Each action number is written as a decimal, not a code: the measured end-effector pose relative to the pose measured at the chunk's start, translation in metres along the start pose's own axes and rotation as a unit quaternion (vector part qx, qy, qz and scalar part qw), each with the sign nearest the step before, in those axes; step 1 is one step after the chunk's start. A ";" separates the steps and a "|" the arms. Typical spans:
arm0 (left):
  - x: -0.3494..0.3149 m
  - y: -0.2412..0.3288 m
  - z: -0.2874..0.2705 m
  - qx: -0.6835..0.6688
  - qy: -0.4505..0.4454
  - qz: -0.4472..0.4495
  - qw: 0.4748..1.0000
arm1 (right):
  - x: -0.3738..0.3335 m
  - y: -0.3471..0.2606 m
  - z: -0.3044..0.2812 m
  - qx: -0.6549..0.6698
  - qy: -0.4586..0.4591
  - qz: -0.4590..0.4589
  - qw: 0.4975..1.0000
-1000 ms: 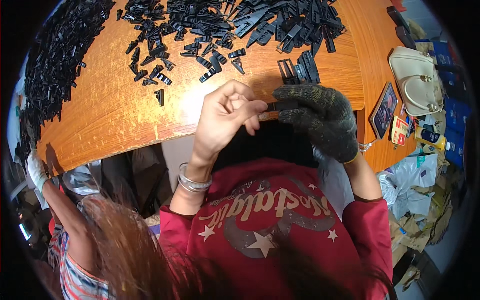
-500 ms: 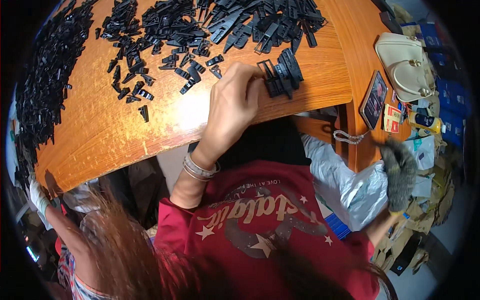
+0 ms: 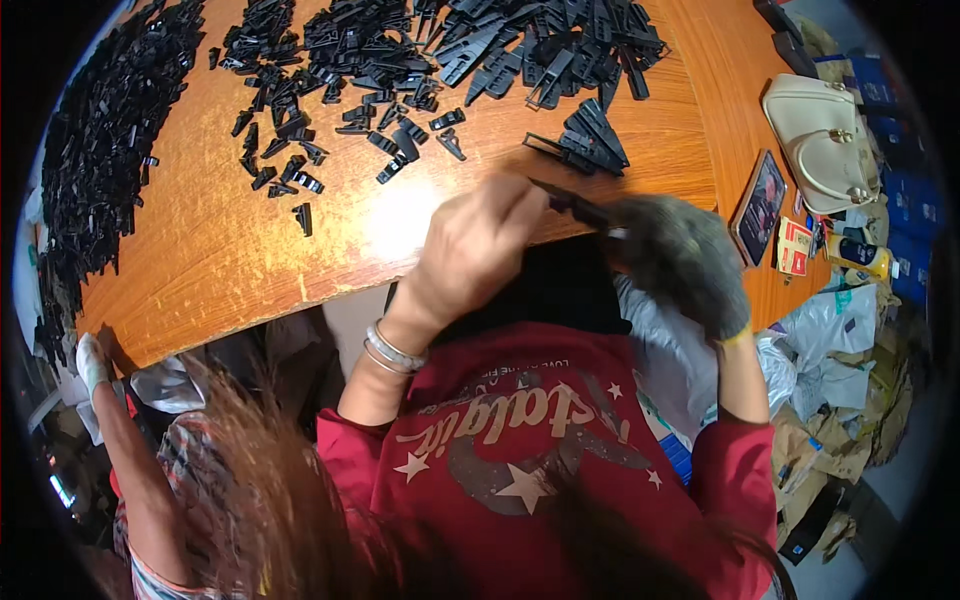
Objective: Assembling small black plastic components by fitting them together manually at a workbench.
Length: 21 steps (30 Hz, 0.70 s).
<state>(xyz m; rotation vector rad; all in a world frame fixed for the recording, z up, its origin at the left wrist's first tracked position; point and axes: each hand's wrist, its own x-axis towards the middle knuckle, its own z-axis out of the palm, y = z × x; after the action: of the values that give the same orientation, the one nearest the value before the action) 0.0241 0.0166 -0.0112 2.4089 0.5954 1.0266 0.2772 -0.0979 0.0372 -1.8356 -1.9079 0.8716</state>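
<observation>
A thin black plastic strip (image 3: 572, 203) is being held between the two hands just above the near edge of the desk (image 3: 250, 260), roughly level and pointing left to right. The bare left hand (image 3: 475, 245) is closing its fingers around the strip's left end, while the gloved right hand (image 3: 680, 255) is gripping the right end; motion blur is hiding exactly how the gloved fingers are wrapping it. This is a change from half a second ago, when the left hand was reaching alone onto the small stack of black pieces (image 3: 592, 140) at the desk's right side and the gloved hand was hanging down off the desk's corner by the bags. Now both hands are meeting again over the strip, much as they were a second ago, which suggests one piece has been dealt with and a fresh one is being worked in the same way. Farther out, loose black clips (image 3: 330, 90) are lying scattered across the middle of the desk, a long heap of black parts (image 3: 100, 160) is running along its left edge, and a cream handbag (image 3: 822, 140) is sitting at the right.
</observation>
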 end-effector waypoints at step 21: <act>0.008 -0.020 -0.040 0.023 -0.037 -0.216 0.975 | 0.052 -0.063 0.019 0.489 -0.094 0.213 0.841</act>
<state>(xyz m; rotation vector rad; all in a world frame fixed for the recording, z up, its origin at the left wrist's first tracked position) -0.0056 0.0464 0.0070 2.2008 1.0678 0.7392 0.2119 -0.0485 0.0547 -1.4948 -0.7675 1.7906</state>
